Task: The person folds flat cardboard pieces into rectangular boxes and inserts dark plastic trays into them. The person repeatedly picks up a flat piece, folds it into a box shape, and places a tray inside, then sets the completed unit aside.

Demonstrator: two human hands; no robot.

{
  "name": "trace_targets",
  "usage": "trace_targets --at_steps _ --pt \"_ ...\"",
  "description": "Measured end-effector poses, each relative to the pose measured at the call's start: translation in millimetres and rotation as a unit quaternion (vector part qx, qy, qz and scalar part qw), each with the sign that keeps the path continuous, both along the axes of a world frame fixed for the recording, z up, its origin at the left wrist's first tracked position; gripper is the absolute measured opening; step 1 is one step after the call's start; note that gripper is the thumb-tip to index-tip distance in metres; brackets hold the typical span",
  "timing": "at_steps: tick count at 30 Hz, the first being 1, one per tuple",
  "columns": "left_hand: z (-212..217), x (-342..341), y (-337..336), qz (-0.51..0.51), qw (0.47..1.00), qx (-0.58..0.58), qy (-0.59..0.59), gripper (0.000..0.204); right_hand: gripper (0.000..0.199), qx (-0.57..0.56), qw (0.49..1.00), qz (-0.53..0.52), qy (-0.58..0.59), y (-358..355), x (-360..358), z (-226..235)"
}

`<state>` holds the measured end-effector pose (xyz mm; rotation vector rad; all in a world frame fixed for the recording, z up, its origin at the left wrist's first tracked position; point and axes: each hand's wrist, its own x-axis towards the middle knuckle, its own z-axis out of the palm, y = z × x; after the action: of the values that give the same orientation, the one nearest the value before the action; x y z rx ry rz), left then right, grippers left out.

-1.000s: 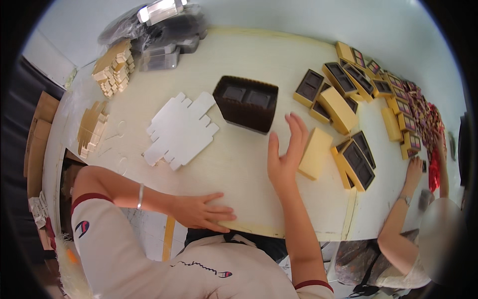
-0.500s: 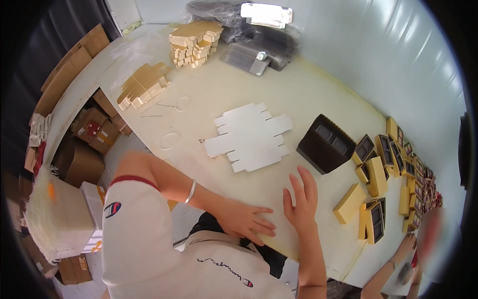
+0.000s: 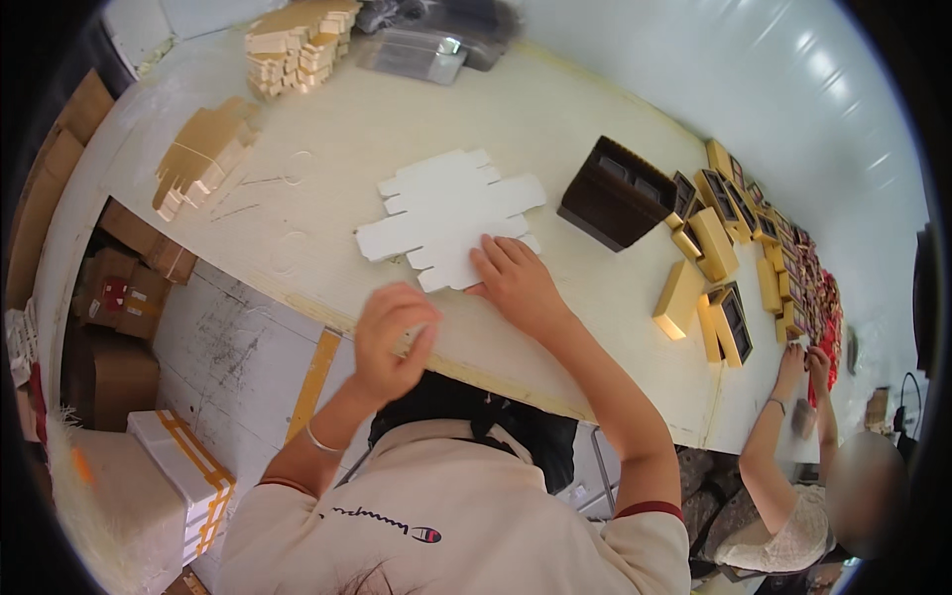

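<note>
A flat white carton blank (image 3: 436, 213) with notched flaps, perhaps several stacked, lies on the pale table in front of me. My right hand (image 3: 521, 283) is at its near right edge, fingers bent over the top and thumb at the rim. Left of it, my left hand (image 3: 395, 337) hangs over the table's front edge, slightly smeared by motion. Its fingers are loosely curled, the thumb stands apart, and nothing shows in it. Just beyond the blank on the right stands a stack of dark brown plastic trays (image 3: 617, 198).
Gold boxes (image 3: 679, 297) with dark trays crowd the right side. Bundled gold carton blanks (image 3: 208, 154) and a taller stack (image 3: 297, 45) lie far left, beside clear plastic sheets (image 3: 412, 55). A co-worker's hands (image 3: 803, 367) work at the right. Cardboard boxes (image 3: 119, 297) stand under the table.
My view has shifted. My right hand has moved forward onto the white blank's edge. My left hand has lifted from the table edge and moved left, its fingers now curled.
</note>
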<state>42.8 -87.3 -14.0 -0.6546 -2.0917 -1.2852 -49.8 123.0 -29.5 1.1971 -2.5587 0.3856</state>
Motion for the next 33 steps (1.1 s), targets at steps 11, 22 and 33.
trace_targets --at_steps 11,22,33 --pt "4.8 -64.1 -47.1 0.042 0.935 -0.303 -0.182 0.046 0.029 0.078 0.996 0.048 0.005 -28.5 -6.4 15.7" --pt "34.5 -58.4 -49.3 0.108 0.951 -0.287 0.034 0.028 0.024 0.007 0.985 0.048 0.168 -35.3 3.4 58.3" --pt "-3.8 -2.4 61.7 -0.225 0.958 -0.178 0.006 0.019 0.020 -0.004 0.992 -0.122 -0.007 81.5 170.6 37.3"
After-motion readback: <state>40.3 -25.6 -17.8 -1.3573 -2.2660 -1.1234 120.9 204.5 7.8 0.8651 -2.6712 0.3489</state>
